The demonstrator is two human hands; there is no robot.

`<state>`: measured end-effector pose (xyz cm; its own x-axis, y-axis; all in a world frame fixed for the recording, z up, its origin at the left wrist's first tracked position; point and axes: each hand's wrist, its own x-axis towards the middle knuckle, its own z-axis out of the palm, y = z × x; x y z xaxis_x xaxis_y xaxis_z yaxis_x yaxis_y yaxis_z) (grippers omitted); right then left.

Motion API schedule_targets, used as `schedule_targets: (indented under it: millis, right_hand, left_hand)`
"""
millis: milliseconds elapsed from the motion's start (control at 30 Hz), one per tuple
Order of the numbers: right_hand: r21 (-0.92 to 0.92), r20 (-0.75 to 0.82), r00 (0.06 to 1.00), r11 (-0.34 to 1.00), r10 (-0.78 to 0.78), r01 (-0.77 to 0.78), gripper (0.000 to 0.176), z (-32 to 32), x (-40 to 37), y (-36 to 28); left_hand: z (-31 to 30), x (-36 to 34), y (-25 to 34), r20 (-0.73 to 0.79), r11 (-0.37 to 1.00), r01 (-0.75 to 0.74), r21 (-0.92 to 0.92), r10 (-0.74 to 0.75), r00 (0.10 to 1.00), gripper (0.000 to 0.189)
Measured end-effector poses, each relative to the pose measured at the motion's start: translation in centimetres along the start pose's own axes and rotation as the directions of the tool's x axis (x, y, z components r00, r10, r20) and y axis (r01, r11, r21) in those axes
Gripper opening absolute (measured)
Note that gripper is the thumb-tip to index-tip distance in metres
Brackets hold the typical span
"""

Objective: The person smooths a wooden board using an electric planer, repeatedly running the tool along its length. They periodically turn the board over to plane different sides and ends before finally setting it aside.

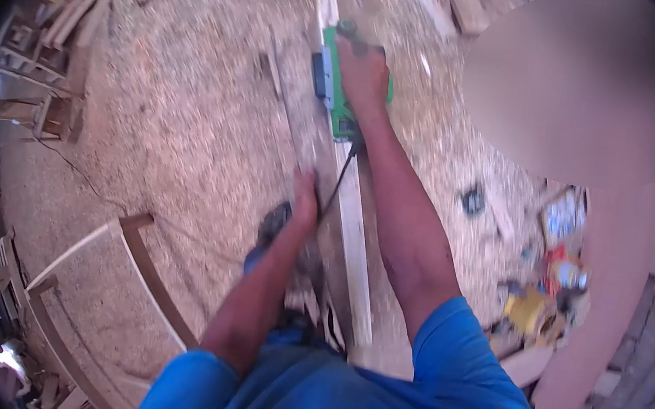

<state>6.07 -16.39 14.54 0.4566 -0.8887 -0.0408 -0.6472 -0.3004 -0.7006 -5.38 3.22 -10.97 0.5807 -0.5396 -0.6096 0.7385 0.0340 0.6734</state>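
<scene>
My right hand (365, 74) is wrapped round the handle of a green electric planer (343, 127). The planer rests on a long, pale strip of wood (354, 236) that runs away from my body. From the planer's near end a black power cord (340, 180) hangs down toward my left hand (305, 200). That hand is beside the wood strip, close to the cord, with its blurred fingers stretched forward and nothing visible in them. Whether it touches the cord is hard to make out.
Wood shavings (194, 90) cover the floor. A curved wooden frame (124, 233) lies at lower left, and stacked boards (73, 14) are at upper left. Colourful packets (561, 270) and a small dark object (473, 199) lie to the right. A large blurred oval hides the upper right.
</scene>
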Motion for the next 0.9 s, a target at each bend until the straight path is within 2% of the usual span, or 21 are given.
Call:
schedule_targets:
  millis: [33,67,100,133,167,267,300,367,433,467,533,600,733,767,867,900]
  right_hand:
    - [0.011,0.032,0.999,1.000,0.012,-0.012,0.068,-1.8,-4.0,1.9]
    - [0.027,0.057,0.998,1.000,0.014,-0.015,0.066,-3.4,-7.9,4.0]
    - [-0.018,0.049,0.999,1.000,-0.013,0.014,0.053,-4.6,-12.3,7.0]
    - [-0.036,0.023,1.000,0.999,0.008,-0.007,0.049,-6.0,-16.7,9.4]
    - [-0.050,-0.003,1.000,0.998,0.029,-0.029,0.046,-7.2,-21.6,11.5]
    - [-0.039,0.000,0.994,0.993,0.111,-0.111,0.039,-11.1,-35.9,18.3]
    - [-0.051,0.006,0.990,0.989,0.140,-0.139,0.039,-12.2,-40.8,20.2]
    - [0.034,0.030,0.987,0.987,0.159,-0.160,0.054,-15.0,-48.7,22.2]
    - [0.024,-0.015,0.980,0.980,0.197,-0.197,0.050,-16.2,-55.0,24.4]
    - [0.027,-0.010,0.974,0.974,0.227,-0.227,0.050,-16.6,-56.1,24.4]
    - [0.030,0.010,0.954,0.953,0.300,-0.300,0.049,-17.1,-57.3,23.6]
    - [0.011,-0.014,0.970,0.970,0.242,-0.242,0.047,-16.2,-55.4,23.2]
    - [-0.043,-0.088,0.989,0.991,0.120,-0.124,0.039,-14.1,-48.6,20.2]
    - [-0.047,-0.096,0.991,0.994,0.093,-0.097,0.042,-13.5,-46.5,19.5]
    - [-0.065,-0.108,0.993,0.997,0.040,-0.047,0.048,-11.6,-40.3,17.1]
    - [-0.080,-0.101,0.994,0.995,0.045,-0.053,0.048,-11.1,-38.5,15.8]
  left_hand:
    - [0.5,-0.8,1.4,0.168,0.989,-0.007,-0.147,0.032,0.985,0.096]
    - [1.4,-0.8,1.9,0.178,0.959,-0.011,-0.282,0.063,0.982,0.080]
    - [-0.5,2.7,-1.0,0.244,0.958,-0.061,-0.281,0.133,0.961,0.076]
    - [2.1,-0.9,2.5,0.190,0.973,-0.018,-0.232,0.063,0.980,0.089]
    - [0.5,1.6,1.2,0.327,0.956,0.042,-0.289,0.058,0.943,0.102]
    - [4.5,-5.7,6.7,0.069,0.992,-0.067,0.108,0.060,0.996,0.124]
    - [4.8,-6.2,6.2,0.057,0.987,-0.053,0.151,0.044,0.997,0.129]
    - [4.8,-5.7,6.5,0.031,0.971,-0.038,0.237,0.031,0.999,0.140]
    - [4.6,-4.7,6.1,0.061,0.960,-0.085,0.266,0.071,0.996,0.141]
    - [4.0,-3.6,5.7,0.071,0.953,-0.110,0.281,0.094,0.993,0.142]
    - [4.0,-3.8,6.0,0.087,0.963,-0.063,0.262,0.041,0.995,0.145]
    - [4.3,-4.9,6.3,0.063,0.963,-0.051,0.265,0.036,0.997,0.146]
    - [3.9,-4.6,6.5,0.147,0.971,-0.062,0.232,0.028,0.989,0.147]
    - [4.5,-5.8,7.0,0.114,0.977,-0.047,0.209,0.023,0.993,0.146]
    - [3.6,-4.6,5.6,0.091,0.962,-0.078,0.260,0.056,0.994,0.133]
    - [2.6,-3.5,4.6,0.099,0.985,-0.048,0.167,0.031,0.995,0.118]
